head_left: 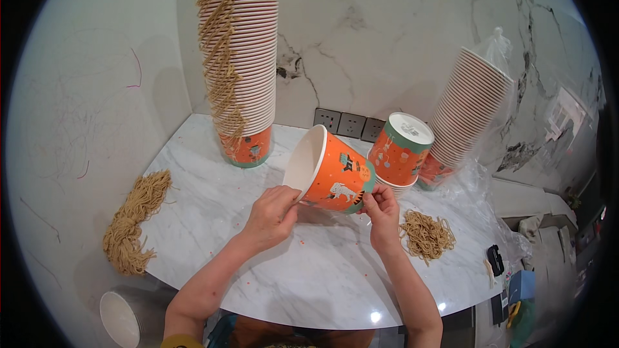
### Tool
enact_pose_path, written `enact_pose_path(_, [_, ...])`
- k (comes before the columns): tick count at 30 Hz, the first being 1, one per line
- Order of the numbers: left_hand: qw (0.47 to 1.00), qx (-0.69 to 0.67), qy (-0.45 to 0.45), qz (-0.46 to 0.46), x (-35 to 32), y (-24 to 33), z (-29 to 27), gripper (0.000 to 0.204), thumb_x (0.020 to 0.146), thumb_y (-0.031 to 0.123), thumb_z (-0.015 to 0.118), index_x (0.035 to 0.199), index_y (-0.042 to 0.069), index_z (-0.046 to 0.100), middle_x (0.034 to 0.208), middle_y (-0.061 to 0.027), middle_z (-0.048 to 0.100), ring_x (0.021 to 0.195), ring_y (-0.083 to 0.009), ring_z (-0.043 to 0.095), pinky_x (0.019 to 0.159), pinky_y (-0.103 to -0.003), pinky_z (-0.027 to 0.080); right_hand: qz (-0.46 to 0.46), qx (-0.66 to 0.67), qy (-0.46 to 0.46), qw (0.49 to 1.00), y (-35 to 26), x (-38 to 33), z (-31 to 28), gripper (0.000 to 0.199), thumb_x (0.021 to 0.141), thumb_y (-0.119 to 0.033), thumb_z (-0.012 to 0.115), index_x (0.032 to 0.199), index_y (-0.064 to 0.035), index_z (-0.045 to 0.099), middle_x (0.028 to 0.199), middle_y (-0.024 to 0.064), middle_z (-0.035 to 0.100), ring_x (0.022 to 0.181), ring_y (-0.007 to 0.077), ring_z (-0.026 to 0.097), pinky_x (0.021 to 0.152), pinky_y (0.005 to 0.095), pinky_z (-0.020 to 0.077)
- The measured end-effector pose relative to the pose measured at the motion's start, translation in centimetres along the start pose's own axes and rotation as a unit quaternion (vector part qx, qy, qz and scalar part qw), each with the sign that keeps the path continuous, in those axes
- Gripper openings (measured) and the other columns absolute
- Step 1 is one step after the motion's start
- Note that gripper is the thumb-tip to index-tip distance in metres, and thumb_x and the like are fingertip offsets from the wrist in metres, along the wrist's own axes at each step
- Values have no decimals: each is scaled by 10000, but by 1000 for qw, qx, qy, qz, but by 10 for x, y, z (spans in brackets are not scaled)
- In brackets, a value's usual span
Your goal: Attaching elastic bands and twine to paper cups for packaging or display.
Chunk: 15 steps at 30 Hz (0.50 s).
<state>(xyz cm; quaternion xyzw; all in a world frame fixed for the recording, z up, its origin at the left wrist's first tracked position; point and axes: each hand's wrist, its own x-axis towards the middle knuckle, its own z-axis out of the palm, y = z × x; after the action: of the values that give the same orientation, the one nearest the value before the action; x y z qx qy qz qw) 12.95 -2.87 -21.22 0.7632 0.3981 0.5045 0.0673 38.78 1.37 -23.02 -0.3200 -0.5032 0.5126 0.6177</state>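
At table centre, the orange paper bucket (pixel 332 174) lies tilted, mouth toward nine o'clock; left hand (pixel 272 216) pinches its rim, right hand (pixel 382 209) pinches its base. Tan cord pile (pixel 427 235) at four o'clock, tall bucket stack (pixel 238 58) at eleven

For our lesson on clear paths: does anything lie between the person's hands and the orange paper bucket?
Nothing does. The left hand already pinches the rim of the orange paper bucket, and the right hand grips its base. The bucket is tilted on its side above the marble counter.
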Motion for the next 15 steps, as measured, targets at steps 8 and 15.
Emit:
enact_pose_path(8, [992, -101, -3, -78, -3, -2, 1, 217, 894, -20, 654, 1108, -16, 618, 990, -120, 694, 901, -198, 672, 825, -312, 530, 12, 0, -1, 1000, 2, -1, 2, 152, 1005, -126, 651, 1097, -41, 564, 1008, 28, 651, 845, 93, 616, 704, 265, 530])
enact_pose_path(15, [988, -123, 3, -89, -1, 5, 2, 170, 925, 5, 651, 1091, -15, 623, 960, -89, 702, 882, -161, 668, 813, -299, 532, 5, -7, -30, 1000, 8, -3, 0, 184, 994, -100, 668, 1115, -42, 542, 1027, 22, 617, 892, 97, 590, 756, 278, 530])
